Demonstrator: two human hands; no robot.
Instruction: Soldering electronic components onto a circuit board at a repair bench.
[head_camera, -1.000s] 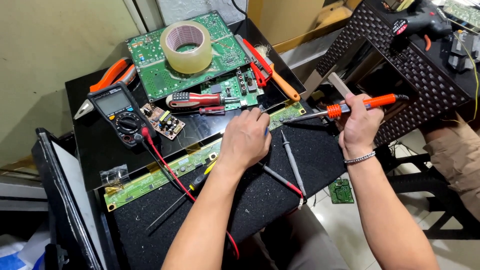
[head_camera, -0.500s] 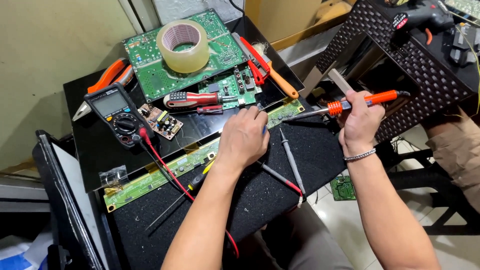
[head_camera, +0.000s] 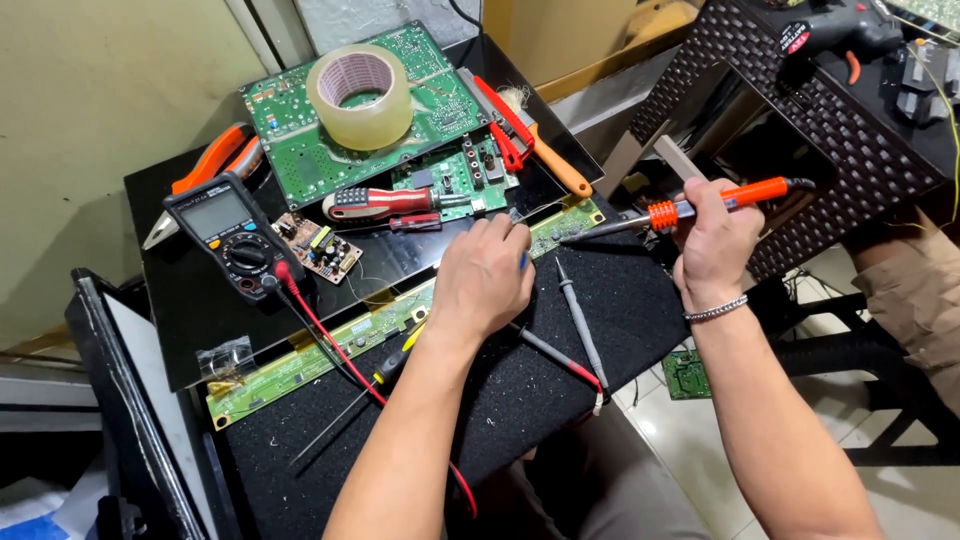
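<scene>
My left hand (head_camera: 485, 275) rests fingers-down on a long narrow green circuit strip (head_camera: 330, 350) that crosses the black work mat; a thin solder wire seems pinched at its fingertips, though I cannot be sure. My right hand (head_camera: 712, 240) grips an orange-handled soldering iron (head_camera: 700, 208), its metal tip pointing left toward the strip's right end (head_camera: 565, 222). Two multimeter probes (head_camera: 580, 320) lie on the mat between my forearms.
A black multimeter (head_camera: 228, 235) with red and black leads sits left. Behind lie a green board (head_camera: 340, 130) under a tape roll (head_camera: 360, 95), a red screwdriver (head_camera: 385, 203), orange pliers (head_camera: 210, 160), red cutters (head_camera: 505, 125). A dark woven stool (head_camera: 800, 110) stands right.
The soldering iron tip has edged slightly toward the strip's right end. My left hand stays on the strip; the view has shifted a little.
</scene>
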